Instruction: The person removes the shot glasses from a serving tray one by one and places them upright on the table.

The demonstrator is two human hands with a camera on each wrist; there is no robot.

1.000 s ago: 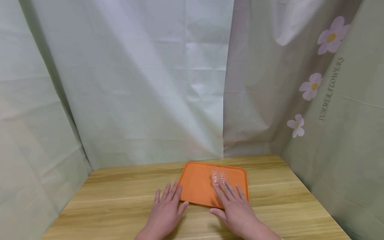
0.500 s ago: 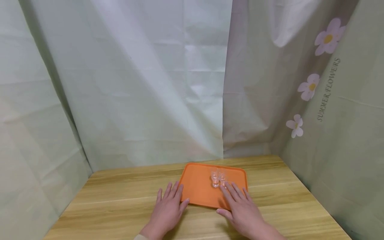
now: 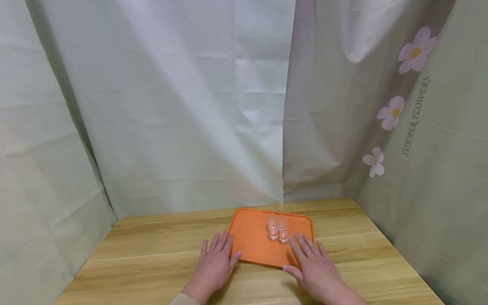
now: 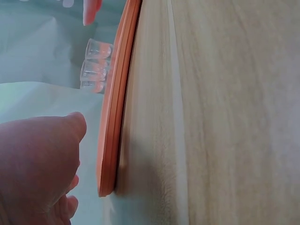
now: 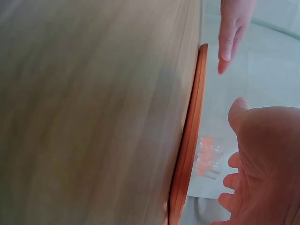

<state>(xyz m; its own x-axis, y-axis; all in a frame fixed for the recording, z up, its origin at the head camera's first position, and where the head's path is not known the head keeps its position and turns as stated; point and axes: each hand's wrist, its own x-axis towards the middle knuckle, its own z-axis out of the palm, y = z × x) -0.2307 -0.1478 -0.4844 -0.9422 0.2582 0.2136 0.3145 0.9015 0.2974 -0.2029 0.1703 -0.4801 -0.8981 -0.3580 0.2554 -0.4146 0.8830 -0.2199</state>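
An orange tray (image 3: 248,242) lies on the wooden table. Several small clear glasses (image 3: 273,233) stand upright in a close cluster right of the tray's middle. By the tray's left front corner is my left hand (image 3: 214,266), fingers straight and slightly spread, holding nothing. My right hand (image 3: 317,270) reaches over the front right corner with extended fingers, just apart from the nearest glass (image 3: 283,237). In the left wrist view the left hand (image 4: 40,159) appears raised above the table beside the tray. The right wrist view shows the right hand (image 5: 265,159) likewise raised, palm empty.
The wooden table (image 3: 145,254) extends on both sides of the tray. Pale cloth curtains (image 3: 183,127) enclose the back and sides. On the right-hand curtain (image 3: 450,203) are printed flowers and lettering.
My right hand has drawn back to the right and toward me, uncovering the front glasses. The left hand has hardly moved. Tray and glasses stay in place.
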